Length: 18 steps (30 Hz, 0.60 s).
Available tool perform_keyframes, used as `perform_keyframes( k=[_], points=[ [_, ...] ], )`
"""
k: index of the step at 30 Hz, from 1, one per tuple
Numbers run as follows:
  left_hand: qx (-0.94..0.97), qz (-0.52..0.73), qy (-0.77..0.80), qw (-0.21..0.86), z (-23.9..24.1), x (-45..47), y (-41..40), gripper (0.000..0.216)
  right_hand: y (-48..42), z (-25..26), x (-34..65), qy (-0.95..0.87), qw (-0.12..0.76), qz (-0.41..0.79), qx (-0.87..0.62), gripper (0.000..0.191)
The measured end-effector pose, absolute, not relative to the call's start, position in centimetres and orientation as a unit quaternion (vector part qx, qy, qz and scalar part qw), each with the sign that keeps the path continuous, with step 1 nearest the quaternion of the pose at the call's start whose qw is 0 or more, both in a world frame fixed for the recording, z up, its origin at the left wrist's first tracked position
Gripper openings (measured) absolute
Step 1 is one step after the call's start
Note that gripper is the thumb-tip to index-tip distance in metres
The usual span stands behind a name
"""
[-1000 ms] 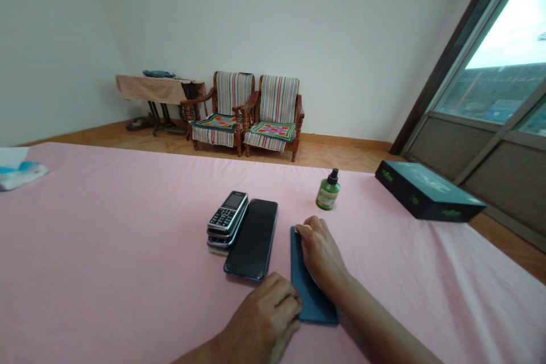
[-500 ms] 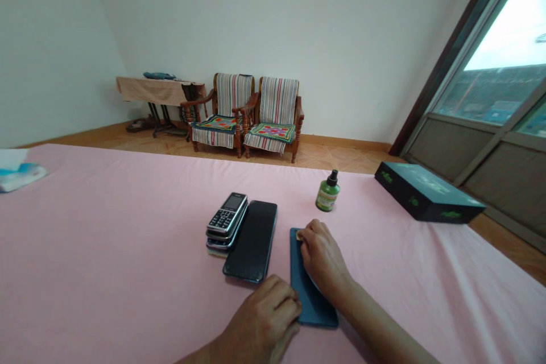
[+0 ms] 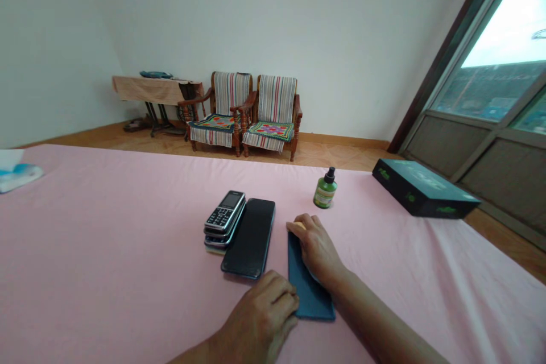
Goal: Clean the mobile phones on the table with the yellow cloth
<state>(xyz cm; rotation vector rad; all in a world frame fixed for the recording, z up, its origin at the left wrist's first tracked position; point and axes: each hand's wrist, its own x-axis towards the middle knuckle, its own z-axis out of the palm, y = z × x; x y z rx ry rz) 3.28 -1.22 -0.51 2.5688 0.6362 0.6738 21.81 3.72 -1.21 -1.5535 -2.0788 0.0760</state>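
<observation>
Pink sheet (image 3: 128, 250) below, my left hand (image 3: 265, 310) is touching blue phone (image 3: 313, 301) (grip unclear), right hand (image 3: 318, 247) pinching yellowish pad (image 3: 301, 225), now shifting higher.

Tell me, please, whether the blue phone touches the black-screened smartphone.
Apart. The head view shows a strip of pink cloth between the blue phone and the black-screened smartphone.

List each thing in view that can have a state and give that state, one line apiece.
Blue slab: lying flat, partly hidden by the right hand
Right hand: closed on a pale piece at the slab's far end
Left hand: fingers bent at the slab's near left
Black phone: face up, screen dark
Keypad phone: face up
Spray bottle: upright
Black box: flat, seemingly shut
</observation>
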Motion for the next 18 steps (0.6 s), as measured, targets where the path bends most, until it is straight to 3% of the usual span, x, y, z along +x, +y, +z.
perform_keyframes(
  k=[11, 18],
  points=[
    [0.921, 0.206, 0.247, 0.22, -0.3, 3.3, -1.4, 0.019, -0.6, -1.1, 21.3, -0.794, 0.285, 0.099, -0.528, 0.033],
    [0.871, 0.229, 0.29, 0.323, 0.0, 3.5, -1.7, 0.056, -3.7, 0.0, 21.0, -0.793, 0.279, 0.178, -0.512, 0.03]
  ],
)
